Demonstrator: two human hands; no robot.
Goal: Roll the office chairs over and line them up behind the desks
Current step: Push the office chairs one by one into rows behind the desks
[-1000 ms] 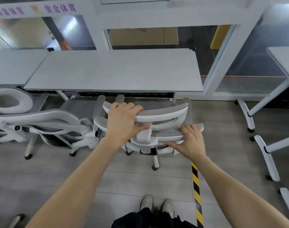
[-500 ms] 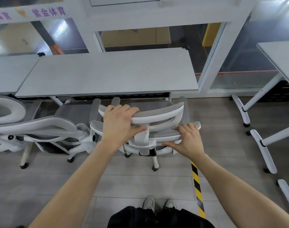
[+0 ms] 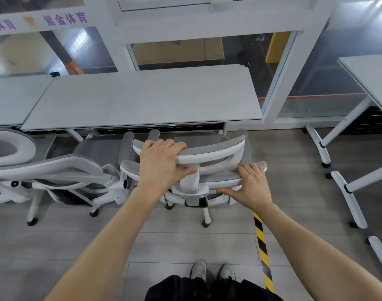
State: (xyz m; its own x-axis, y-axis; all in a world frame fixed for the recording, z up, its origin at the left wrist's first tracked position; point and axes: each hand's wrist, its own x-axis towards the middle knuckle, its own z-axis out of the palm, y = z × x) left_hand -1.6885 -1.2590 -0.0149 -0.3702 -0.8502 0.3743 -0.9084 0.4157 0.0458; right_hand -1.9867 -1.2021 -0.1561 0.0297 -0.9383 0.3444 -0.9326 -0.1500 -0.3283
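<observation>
A white-and-grey office chair (image 3: 216, 157) stands right in front of me, its seat tucked partly under the long grey desk (image 3: 142, 103). My left hand (image 3: 162, 164) grips the headrest from above, fingers over the top and thumb underneath. My right hand (image 3: 248, 183) holds the right end of the backrest's upper edge, fingers over it and thumb spread along the frame. A second white chair (image 3: 62, 172) stands to the left, close beside the first one's armrest. A third chair's (image 3: 7, 146) headrest shows at the far left.
Another desk (image 3: 372, 83) with white wheeled legs (image 3: 348, 196) stands on the right. A glass partition with white frames (image 3: 294, 68) runs behind the desks. A yellow-black tape stripe (image 3: 262, 250) crosses the grey floor beside my shoes (image 3: 211, 271).
The chair has rolled a little further toward the desk, and my view has followed it. Both hands keep the same hold.
</observation>
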